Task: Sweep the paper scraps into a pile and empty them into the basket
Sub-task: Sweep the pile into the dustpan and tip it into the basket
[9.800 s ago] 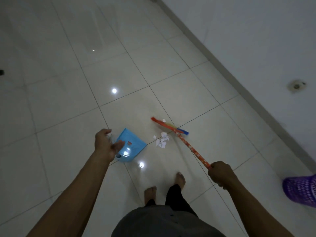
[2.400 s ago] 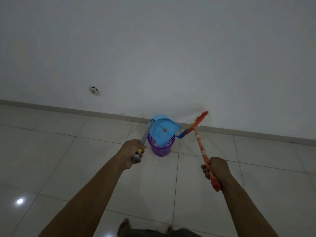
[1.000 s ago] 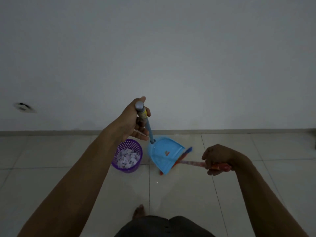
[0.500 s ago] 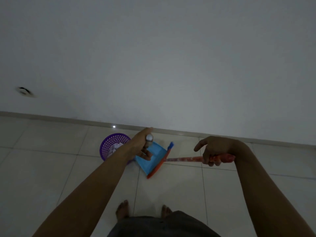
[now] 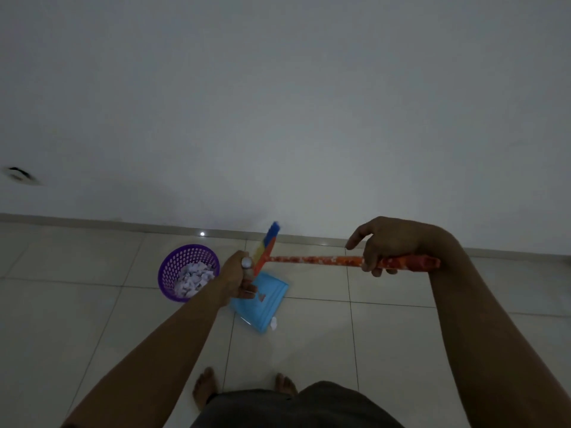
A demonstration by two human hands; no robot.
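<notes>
With left hand [image 5: 236, 278] gripping the dustpan [image 5: 261, 304] and right hand [image 5: 390, 245] (forefinger loose) holding the broom [image 5: 312, 259], brush the stray scrap [image 5: 273, 323] in gently.

We see through one wide-angle head camera, looking forward and down from standing height: wall [image 5: 278, 103] fills the upper frame, tiled floor [image 5: 92, 319] the lower, arms reaching in from the bottom edge.

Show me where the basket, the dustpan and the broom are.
basket [image 5: 168, 267]: head view, purple left wall.
dustpan [image 5: 262, 307]: head view, middle of the blue pan.
broom [image 5: 312, 259]: head view, orange handle.
</notes>
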